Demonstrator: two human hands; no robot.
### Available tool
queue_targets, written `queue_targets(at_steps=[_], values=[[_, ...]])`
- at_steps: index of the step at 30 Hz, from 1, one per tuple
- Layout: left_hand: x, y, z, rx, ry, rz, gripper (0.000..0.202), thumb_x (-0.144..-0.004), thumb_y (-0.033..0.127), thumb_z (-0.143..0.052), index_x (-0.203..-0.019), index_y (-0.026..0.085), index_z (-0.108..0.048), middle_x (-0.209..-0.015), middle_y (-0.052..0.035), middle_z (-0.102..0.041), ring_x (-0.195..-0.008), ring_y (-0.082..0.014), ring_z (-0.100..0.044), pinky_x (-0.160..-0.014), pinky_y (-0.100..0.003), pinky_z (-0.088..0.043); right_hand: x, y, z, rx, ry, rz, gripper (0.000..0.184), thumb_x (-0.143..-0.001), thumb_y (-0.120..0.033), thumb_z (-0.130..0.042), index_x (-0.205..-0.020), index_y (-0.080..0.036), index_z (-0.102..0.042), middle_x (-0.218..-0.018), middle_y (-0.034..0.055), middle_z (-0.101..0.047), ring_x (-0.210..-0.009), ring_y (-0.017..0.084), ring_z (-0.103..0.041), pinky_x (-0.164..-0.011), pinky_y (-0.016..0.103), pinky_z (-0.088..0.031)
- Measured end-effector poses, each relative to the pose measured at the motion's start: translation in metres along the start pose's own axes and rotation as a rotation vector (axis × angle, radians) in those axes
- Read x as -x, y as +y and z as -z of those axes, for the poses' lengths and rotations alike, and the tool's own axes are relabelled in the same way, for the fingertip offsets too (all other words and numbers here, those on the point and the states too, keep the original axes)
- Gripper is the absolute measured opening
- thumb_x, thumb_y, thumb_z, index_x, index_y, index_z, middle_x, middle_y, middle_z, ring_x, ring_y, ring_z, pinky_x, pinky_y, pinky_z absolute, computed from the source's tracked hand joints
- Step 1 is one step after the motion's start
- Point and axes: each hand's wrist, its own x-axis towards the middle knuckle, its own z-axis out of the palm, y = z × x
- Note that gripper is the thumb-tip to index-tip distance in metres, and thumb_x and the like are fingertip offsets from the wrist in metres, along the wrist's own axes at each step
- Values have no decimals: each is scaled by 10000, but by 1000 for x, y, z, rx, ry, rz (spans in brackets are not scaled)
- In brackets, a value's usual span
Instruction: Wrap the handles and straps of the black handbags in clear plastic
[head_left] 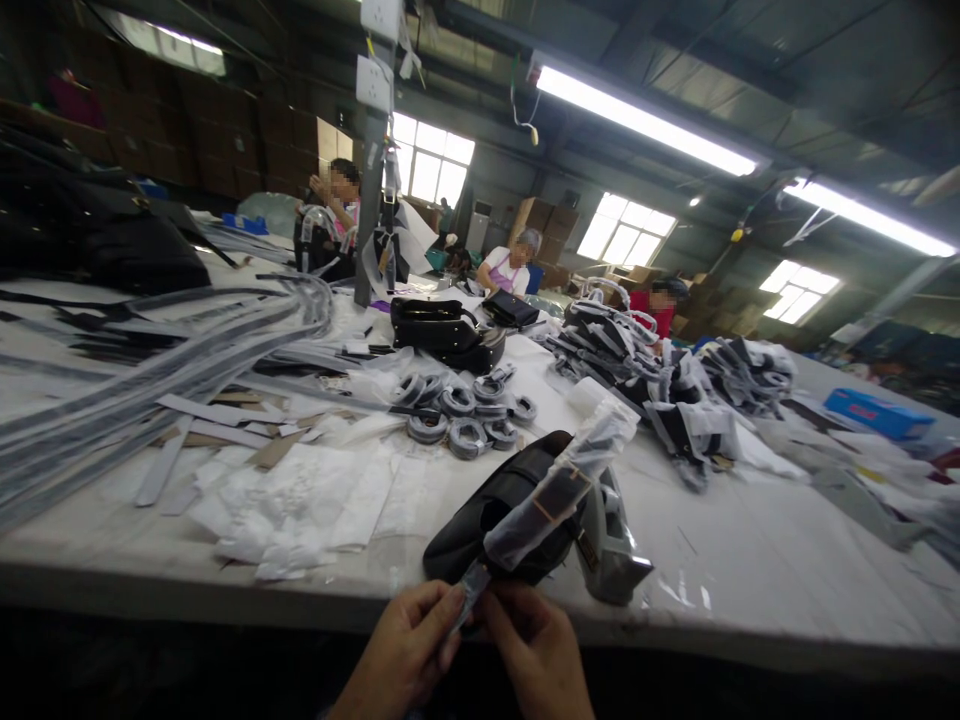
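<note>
My left hand (409,645) and my right hand (536,650) meet at the table's near edge, both pinching the lower end of a long strap wrapped in clear plastic (555,490). The wrapped strap runs up and to the right, away from me, over a black handbag (495,510) lying on the white table (750,560). A grey bag piece (611,540) lies just right of the handbag. Fingers of both hands are closed on the wrapping.
White paper and plastic sheets (300,505) lie to the left, coiled grey straps (469,410) behind, long grey strips (150,370) at far left. Black bags (446,330) and wrapped bag piles (637,360) sit further back. Other people (510,265) work at the far side.
</note>
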Motion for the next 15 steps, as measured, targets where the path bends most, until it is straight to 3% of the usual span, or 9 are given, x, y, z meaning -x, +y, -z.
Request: queue_targets(at_steps=[3,10,15], values=[[0,-3,-1,6,15,10,599,-614,767,-658,-684,181,-554,-388,107,-367,-337,-24,-163,-357,-192,-57,1,4,-9,18,99,5,357,-778,-529,-691,-828,-185,-773,-807,83,-768,-800,278,-698,-712,307,-538],[2,2,-2,-18,-30,6,623,-618,784,-635,-659,167,-563,-370,108,-354,-335,-31,-206,-360,-195,-68,-6,26,-25,-78,159,-24,359,-753,-505,-701,-838,-164,-777,-794,84,-764,-782,274,-694,-710,305,-536],[4,7,-5,-18,-57,17,627,-609,793,-628,-644,171,-557,-350,111,-363,-308,-32,-204,-357,-200,-75,-5,22,-31,-106,237,-40,295,-741,-443,-694,-797,-164,-773,-769,78,-764,-769,273,-693,-713,302,-513]])
